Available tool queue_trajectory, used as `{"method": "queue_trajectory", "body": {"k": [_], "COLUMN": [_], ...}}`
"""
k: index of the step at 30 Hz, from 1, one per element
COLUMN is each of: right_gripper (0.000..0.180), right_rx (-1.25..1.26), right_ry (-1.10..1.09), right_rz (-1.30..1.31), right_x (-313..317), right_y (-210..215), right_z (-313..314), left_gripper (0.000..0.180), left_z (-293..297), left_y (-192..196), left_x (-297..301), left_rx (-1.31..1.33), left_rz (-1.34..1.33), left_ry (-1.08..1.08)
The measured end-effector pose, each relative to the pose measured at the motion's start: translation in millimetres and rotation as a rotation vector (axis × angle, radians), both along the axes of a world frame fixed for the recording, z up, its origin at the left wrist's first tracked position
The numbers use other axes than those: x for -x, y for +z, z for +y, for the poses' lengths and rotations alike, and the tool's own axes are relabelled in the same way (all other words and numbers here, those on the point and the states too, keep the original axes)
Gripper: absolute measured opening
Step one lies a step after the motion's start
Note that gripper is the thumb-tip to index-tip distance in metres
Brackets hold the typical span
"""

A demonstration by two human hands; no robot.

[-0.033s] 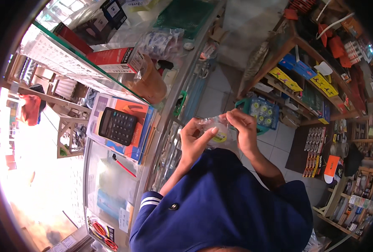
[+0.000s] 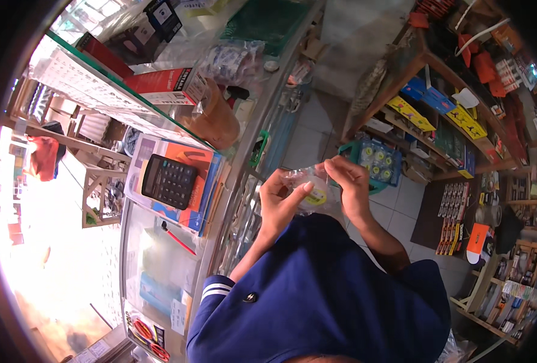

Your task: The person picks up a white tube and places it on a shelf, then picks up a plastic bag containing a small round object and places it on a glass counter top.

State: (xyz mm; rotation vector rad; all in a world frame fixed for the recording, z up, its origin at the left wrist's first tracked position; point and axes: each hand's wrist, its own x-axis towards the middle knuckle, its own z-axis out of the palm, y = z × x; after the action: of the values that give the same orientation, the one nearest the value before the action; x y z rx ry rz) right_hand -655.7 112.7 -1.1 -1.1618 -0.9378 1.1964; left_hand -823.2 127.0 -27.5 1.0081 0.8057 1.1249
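L hand: fingers curled, thumb out toward R; grips near L edge of clear plastic bag. R hand: thumb + index pinched tog. on bag's R edge. Hands close, bag btwn them, held up just in front of wearer's navy shirt (white stripes on L sleeve). Yellow-green round label shows at/thru film, nr L thumbtip; can't tell what it's stuck to.

To L of hands: glass counter, metal-edged. On it, blk calculator, tilted, atop stack of books, orange + blue covers. Farther up: red-and-white box beside upright glass panel. Lower L: red-handled scissors on a card.

Beyond R hand: teal crate on tiled floor, w/ clear packs bearing yellow-green circles, sim. colour to label in hands. R side: wooden shelf w/ yellow boxes, blue boxes.
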Motion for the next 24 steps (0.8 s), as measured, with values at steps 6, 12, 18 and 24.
{"method": "queue_trajectory", "body": {"k": [6,12,18,24], "right_gripper": [0.013,0.013,0.015,0.012], "right_rx": [0.063,0.035,-0.033,-0.035], "right_ry": [0.096,0.043,0.026,0.082], "right_rz": [-0.026,-0.070,-0.210,-0.204], "right_x": [2.8,-5.2,-7.9,-14.0], "right_y": [-2.0,-22.5,-15.1,-12.1], "right_z": [1.3,1.7,-0.1,-2.6], "left_gripper": [0.021,0.021,0.021,0.022], "left_z": [2.1,-0.5,-3.0,-4.6], "left_y": [-9.6,-11.9,-12.0,-4.9], "left_x": [-4.6,-3.3,-3.9,-6.4], "left_rx": [-0.025,-0.020,-0.033,-0.046], "left_rz": [-0.035,-0.011,-0.002,-0.017], "left_ry": [0.191,0.163,0.128,0.114]}}
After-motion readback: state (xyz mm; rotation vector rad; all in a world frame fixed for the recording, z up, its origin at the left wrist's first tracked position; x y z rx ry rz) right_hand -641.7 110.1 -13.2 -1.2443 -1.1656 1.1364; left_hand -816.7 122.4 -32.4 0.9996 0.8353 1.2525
